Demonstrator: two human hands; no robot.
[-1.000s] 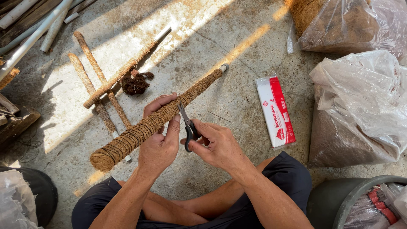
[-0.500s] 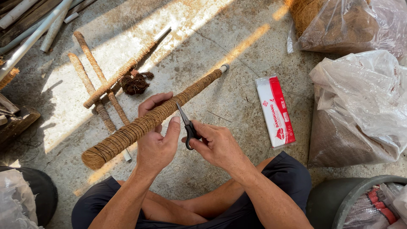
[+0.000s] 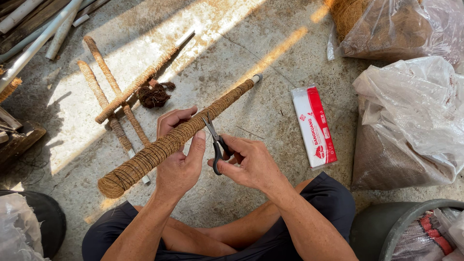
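floor: bare grey concrete floor (image 3: 251, 43), gritty | light: hard sunlight in slanting bands, deep shadows | edges: pale pipes (image 3: 46, 29) top left; plastic sacks (image 3: 411, 116) right

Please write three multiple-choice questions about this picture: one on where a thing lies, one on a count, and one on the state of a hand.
1. Where does the red and white packet lie?
A. on the concrete floor beside the person's right hand
B. on top of the pole
C. inside the bucket

2. How many fibre-wrapped poles lie on the floor at upper left?
A. one
B. three
C. six

3. What does the left hand do?
A. rests flat on the floor
B. grips the wrapped pole
C. holds a bag

Answers:
1 A, it lies flat on the concrete.
2 B, three poles cross there.
3 B, its fingers close round the pole, while the right hand holds the scissors.
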